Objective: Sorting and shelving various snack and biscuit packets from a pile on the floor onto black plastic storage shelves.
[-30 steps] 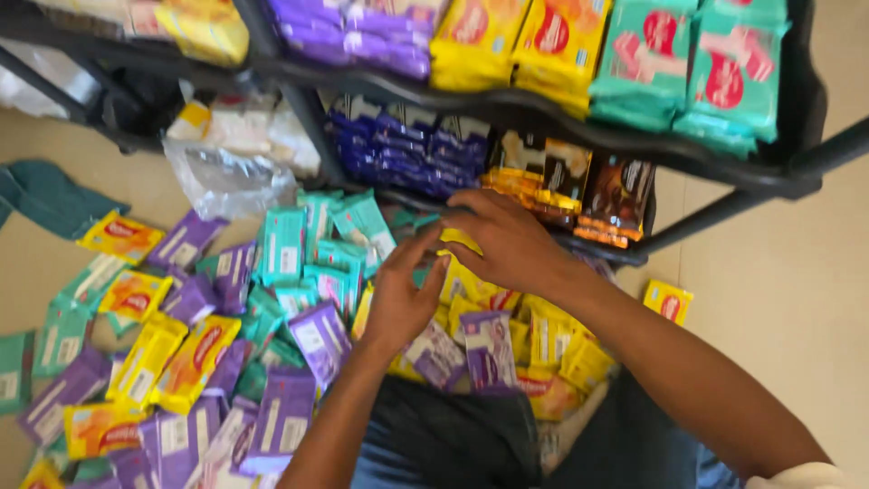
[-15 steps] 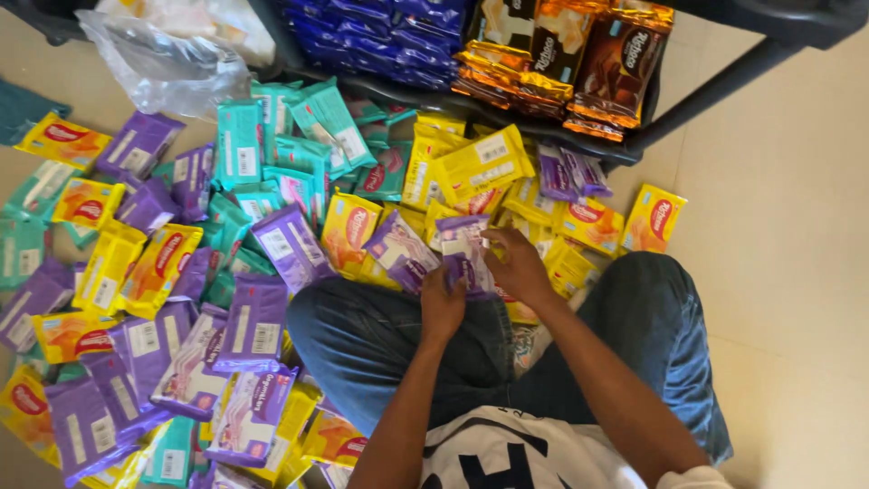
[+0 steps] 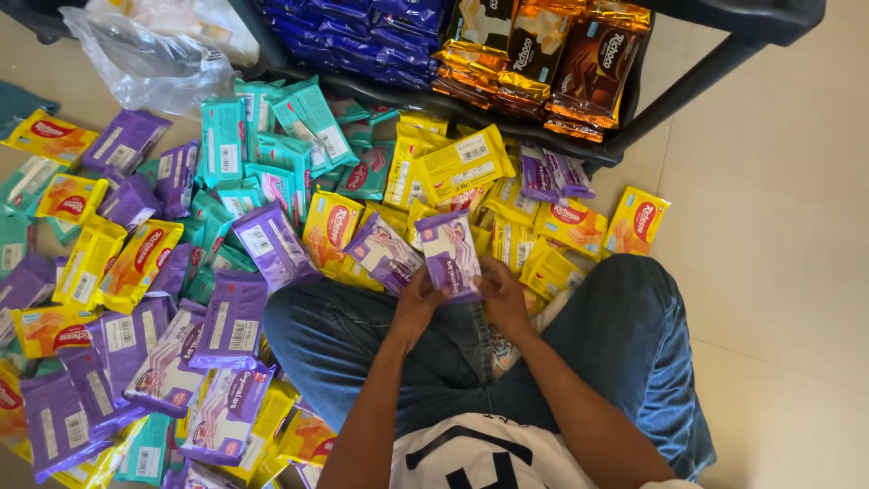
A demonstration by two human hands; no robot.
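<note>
Person sat cross-legged on floor, blue jeans over knees. Both hands met above lap, just in front of knees. Left hand and right hand each pinched one side of purple wafer packet, fingers pressed on its lower edges, packet held upright. Beyond packet: heap of yellow packets. Left of packet: teal packets, more purple packets. Far beyond packet: black rack with orange-brown packets, clear plastic bag.

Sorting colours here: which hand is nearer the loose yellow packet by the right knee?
Right. The right hand sits just left of that yellow packet; the left hand is farther left.
</note>
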